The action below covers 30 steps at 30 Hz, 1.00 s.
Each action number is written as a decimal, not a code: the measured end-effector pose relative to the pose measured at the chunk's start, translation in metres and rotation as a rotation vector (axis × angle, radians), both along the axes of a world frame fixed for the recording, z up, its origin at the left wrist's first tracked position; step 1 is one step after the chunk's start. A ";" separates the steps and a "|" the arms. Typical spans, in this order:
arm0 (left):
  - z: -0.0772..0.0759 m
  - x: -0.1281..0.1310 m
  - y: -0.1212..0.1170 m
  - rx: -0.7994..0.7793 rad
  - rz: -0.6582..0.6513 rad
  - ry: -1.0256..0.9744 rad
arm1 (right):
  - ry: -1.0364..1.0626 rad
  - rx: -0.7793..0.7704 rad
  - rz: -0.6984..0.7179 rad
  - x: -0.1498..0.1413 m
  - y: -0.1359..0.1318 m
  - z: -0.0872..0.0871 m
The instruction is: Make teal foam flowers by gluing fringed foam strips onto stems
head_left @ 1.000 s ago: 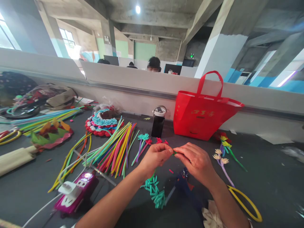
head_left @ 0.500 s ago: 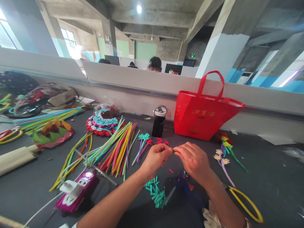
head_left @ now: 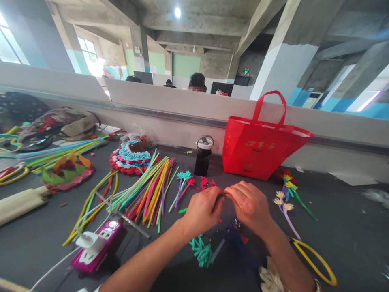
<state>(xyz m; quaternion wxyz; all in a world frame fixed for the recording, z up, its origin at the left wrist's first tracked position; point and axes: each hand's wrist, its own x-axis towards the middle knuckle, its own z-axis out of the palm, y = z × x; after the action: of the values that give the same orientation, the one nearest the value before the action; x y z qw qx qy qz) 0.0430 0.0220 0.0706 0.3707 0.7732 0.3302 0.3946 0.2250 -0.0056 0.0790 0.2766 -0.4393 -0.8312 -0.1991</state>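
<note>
Both of my hands meet above the middle of the dark table. My left hand (head_left: pixel 200 209) is curled around a green pipe cleaner (head_left: pixel 221 195), knuckles up. A short green length bridges the fingertips, and a green end pokes out left of my left hand. My right hand (head_left: pixel 249 205) pinches the other side of it; my fingers hide most of the stem. Below the hands lies a pile of short turquoise pipe-cleaner pieces (head_left: pixel 203 253). Just beyond them are a turquoise pipe-cleaner flower (head_left: pixel 184 175) and red pieces (head_left: pixel 204 182).
Many-coloured pipe cleaners (head_left: pixel 148 186) fan out at left, near a purple power strip (head_left: pixel 99 247). A phone (head_left: pixel 202 161) leans on a white-lidded bottle (head_left: pixel 204 142). At the back right stands a red bag (head_left: pixel 261 148). More flowers (head_left: pixel 284 200) and a yellow loop (head_left: pixel 319 259) lie right.
My left hand has rolled over and closed further round the green pipe cleaner. One green end now shows to its left, and more green shows between the hands. My right hand has barely moved.
</note>
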 end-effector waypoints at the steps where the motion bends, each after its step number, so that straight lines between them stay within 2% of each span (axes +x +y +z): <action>1: -0.001 -0.001 0.000 0.054 -0.008 0.032 | 0.004 -0.007 0.002 0.000 0.000 0.001; 6: -0.008 -0.003 0.001 0.167 -0.032 0.129 | 0.015 -0.042 0.038 0.002 -0.001 0.003; 12: -0.017 -0.005 0.003 0.424 -0.060 0.306 | -0.041 -0.106 0.088 0.010 -0.003 0.004; 16: -0.015 -0.008 0.003 0.564 -0.119 0.420 | -0.057 -0.220 0.148 0.014 -0.008 0.010; 22: -0.001 -0.016 0.001 0.527 -0.308 0.320 | 0.052 -0.364 0.270 0.016 -0.019 0.021; 25: 0.002 -0.018 0.000 0.505 -0.361 0.285 | 0.083 -0.403 0.315 0.017 -0.022 0.024; 27: 0.002 -0.018 0.000 0.491 -0.351 0.277 | 0.096 -0.396 0.311 0.016 -0.022 0.025; 30: 0.001 -0.017 0.001 0.488 -0.262 0.285 | 0.100 -0.354 0.251 0.014 -0.020 0.026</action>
<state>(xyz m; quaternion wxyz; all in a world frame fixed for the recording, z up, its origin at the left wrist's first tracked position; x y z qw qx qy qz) 0.0264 0.0228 0.0713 0.1717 0.9229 0.1719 0.2986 0.2387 -0.0253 0.1048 0.2588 -0.3835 -0.8865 0.0078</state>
